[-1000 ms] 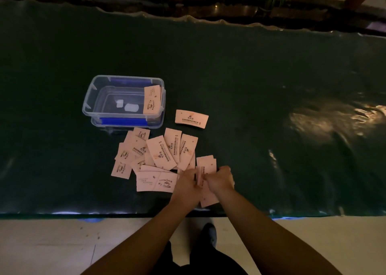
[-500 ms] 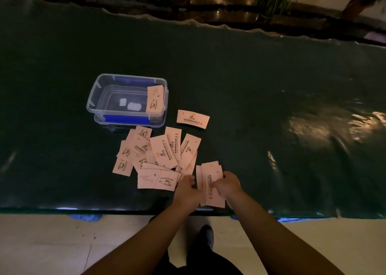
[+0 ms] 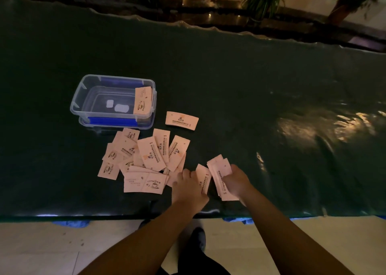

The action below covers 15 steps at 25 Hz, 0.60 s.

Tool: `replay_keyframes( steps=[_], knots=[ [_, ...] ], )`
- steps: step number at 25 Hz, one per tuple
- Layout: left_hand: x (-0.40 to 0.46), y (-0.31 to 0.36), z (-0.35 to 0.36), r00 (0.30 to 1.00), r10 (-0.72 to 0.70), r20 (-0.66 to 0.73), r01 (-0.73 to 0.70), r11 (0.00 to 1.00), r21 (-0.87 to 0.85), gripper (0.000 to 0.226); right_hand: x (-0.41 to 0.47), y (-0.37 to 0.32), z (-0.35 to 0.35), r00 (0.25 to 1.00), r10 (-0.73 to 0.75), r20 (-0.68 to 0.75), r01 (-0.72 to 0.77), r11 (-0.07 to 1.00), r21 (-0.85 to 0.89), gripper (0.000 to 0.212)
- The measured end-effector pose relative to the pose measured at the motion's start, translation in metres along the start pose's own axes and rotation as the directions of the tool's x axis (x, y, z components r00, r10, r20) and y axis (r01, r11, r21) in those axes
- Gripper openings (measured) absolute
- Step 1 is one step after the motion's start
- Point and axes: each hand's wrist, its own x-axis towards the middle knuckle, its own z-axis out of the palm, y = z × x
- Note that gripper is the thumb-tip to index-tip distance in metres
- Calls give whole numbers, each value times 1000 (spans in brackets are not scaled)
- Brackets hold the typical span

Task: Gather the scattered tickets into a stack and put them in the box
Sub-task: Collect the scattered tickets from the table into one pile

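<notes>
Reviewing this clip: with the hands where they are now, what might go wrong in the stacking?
1. The stack in the right hand is fanned, not squared, so tickets may slip out.
2. The left hand presses a ticket near the table edge; a careless sweep might push tickets onto the floor.
3. One ticket leans on the box rim and a lone ticket lies apart from the pile; either might be overlooked.

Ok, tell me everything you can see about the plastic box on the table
The plastic box is clear, rectangular, lidless, with blue clips on its long sides. It sits upright on the dark green table cover, above the scattered tickets. One ticket leans against its right inner wall; two small white patches show at its bottom.
</notes>
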Motion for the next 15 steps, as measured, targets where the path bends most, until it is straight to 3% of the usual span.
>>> replay_keyframes(
  steps=[5,8,12,15],
  knots=[
    [15,-1,-13,985,153,85,-162,981,107,90,5,2,-16,992,-69,105,78,994,-82,28],
    [21,-11,-27,972,236,19,-237,966,104,78,8,-2,-19,985,-109,135,124,986,-114,27],
    [13,-25,-27,990,89,-107,-78,992,102,73,11,-13,-11,958,-205,201,245,948,-201,43],
    [1,-30,-12,994,-44,-99,51,997,62,81,17,-27,-3,891,-369,265,445,825,-348,49]
  ],
)
